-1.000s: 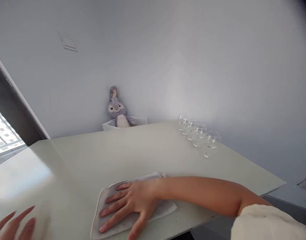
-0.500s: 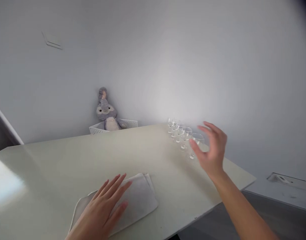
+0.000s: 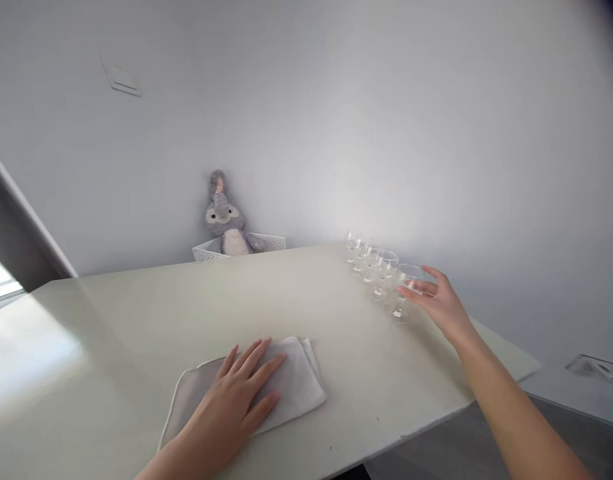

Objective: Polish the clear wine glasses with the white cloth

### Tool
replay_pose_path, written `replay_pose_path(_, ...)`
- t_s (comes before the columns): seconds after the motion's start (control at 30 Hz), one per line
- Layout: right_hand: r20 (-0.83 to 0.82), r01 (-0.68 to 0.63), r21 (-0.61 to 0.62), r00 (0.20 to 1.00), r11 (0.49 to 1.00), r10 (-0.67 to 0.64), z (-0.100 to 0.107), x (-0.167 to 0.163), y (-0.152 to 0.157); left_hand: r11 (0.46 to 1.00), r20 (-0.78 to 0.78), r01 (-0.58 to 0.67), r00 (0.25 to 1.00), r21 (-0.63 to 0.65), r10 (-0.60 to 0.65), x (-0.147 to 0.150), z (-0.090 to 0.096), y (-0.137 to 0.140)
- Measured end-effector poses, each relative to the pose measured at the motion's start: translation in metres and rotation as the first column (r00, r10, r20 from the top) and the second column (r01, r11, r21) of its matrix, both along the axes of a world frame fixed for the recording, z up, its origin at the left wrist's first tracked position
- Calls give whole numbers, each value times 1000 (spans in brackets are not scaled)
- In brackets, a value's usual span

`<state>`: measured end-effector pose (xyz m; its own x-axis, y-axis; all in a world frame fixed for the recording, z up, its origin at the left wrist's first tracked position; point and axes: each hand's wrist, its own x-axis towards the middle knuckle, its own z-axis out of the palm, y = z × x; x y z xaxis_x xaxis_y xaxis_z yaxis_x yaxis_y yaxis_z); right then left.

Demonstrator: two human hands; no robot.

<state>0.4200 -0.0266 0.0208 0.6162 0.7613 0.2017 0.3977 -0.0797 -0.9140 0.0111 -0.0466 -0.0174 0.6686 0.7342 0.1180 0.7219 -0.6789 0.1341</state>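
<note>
On the right side of the table, my right hand (image 3: 443, 303) is closed around the bowl of the nearest stemmed glass (image 3: 400, 305), thumb in front and fingers behind. That glass stands upright with its foot on the tabletop. Behind it, several more clear stemmed glasses (image 3: 385, 270) stand in a row running back toward the wall. My left hand (image 3: 239, 393) lies flat, fingers spread, on a folded grey-white cloth (image 3: 303, 380) near the table's front.
The pale table (image 3: 196, 307) has its front edge and right corner in view. Beyond its far edge, a grey plush toy (image 3: 226, 217) sits in a white perforated basket (image 3: 203, 252) by the wall. A wall switch (image 3: 123, 79) is at upper left.
My right hand has lowered from beside the nearest glass and closed on its bowl. My left hand has settled flat on the cloth. The view has shifted slightly left.
</note>
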Motion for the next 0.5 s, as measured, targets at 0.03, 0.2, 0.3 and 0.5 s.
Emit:
replay_pose_path(0.03, 1, -18, 17, 1000, 1000, 18, -1, 0, 1, 1000, 10, -8, 1000, -6, 8, 0, 1, -1)
replay_pose_path(0.2, 6, -29, 38, 1000, 999, 29, 0, -6, -1, 998, 72, -22, 997, -56, 26, 0, 4, -4)
replay_pose_path(0.3, 9, -14, 45, 1000, 999, 14, 9, -20, -8, 992, 58, -26, 998, -121, 34, 0, 5, -3)
replay_pose_path(0.5, 34, -285, 289, 957, 914, 287, 31, -81, -24, 979, 224, -96, 965, -181, 136, 5, 23, -7)
